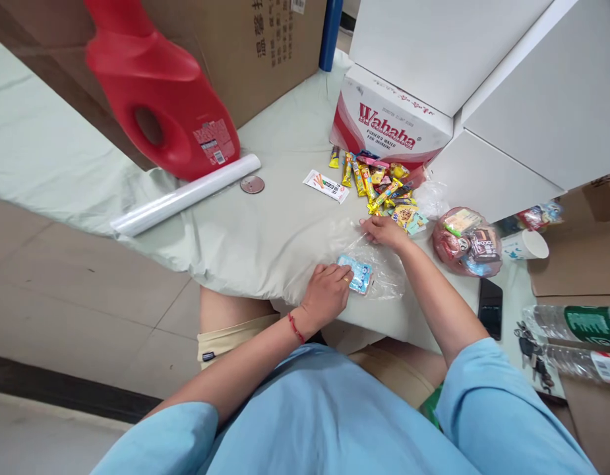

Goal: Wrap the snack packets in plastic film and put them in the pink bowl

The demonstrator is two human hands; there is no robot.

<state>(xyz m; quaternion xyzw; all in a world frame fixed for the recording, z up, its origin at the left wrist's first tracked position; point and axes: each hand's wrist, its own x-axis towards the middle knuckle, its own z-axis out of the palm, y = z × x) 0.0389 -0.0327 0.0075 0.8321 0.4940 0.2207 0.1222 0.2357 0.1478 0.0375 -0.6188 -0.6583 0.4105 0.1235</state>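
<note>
A clear plastic bag [386, 270] lies crumpled at the table's front edge, with a small blue packet [360, 276] in or against it; I cannot tell which. My left hand [328, 291] has its fingers curled over the packet's left end. Just beyond, my right hand [384, 232] pinches the upper part of the bag between thumb and fingers. Right past that hand lies a pile of yellow-wrapped snack sticks [366, 185] and other small snack packs. One white snack packet [327, 185] rests apart, left of the pile.
A Wahaha carton [384, 122] stands behind the snacks. At left are a red jug [166, 105], a white film roll [186, 196] and a round disc [252, 184]. At right sit a pink bowl [446, 254] of snacks, a paper cup [529, 245], a phone [490, 309], keys [532, 353] and bottles [547, 321].
</note>
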